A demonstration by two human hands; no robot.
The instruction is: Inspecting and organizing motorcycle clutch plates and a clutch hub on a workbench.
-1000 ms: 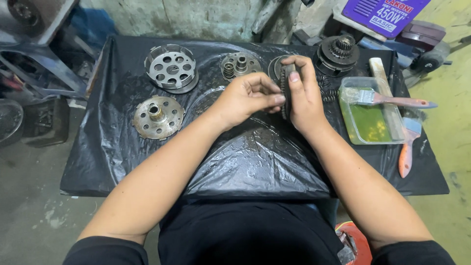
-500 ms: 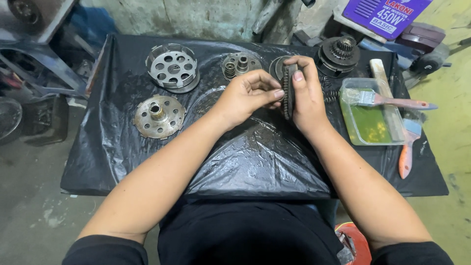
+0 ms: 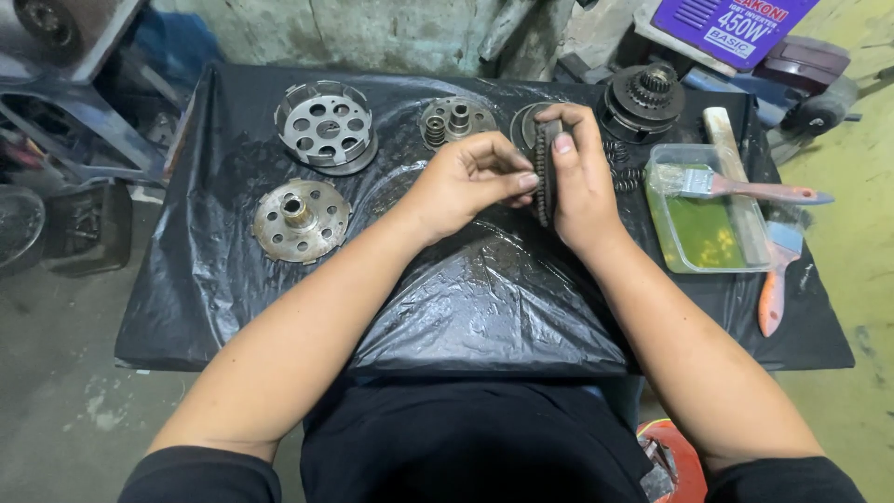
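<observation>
A stack of toothed clutch plates (image 3: pixel 543 177) stands on edge over the black plastic sheet (image 3: pixel 484 298). My right hand (image 3: pixel 582 182) cups the stack from the right, fingers over its top. My left hand (image 3: pixel 466 182) presses fingertips against its left face. Behind the hands lies a round plate (image 3: pixel 523 119), half hidden.
Metal clutch parts lie on the sheet: a holed drum (image 3: pixel 326 126), a flat holed disc (image 3: pixel 300 220), a small hub (image 3: pixel 456 119), a geared basket (image 3: pixel 643 98). Springs (image 3: pixel 626 175) lie beside a clear tub of green liquid (image 3: pixel 703 224) with a brush (image 3: pixel 736 186). An orange-handled brush (image 3: pixel 773 289) lies at right.
Both hands stay on the plate stack with only slight finger shifts. Nothing else on the sheet has moved.
</observation>
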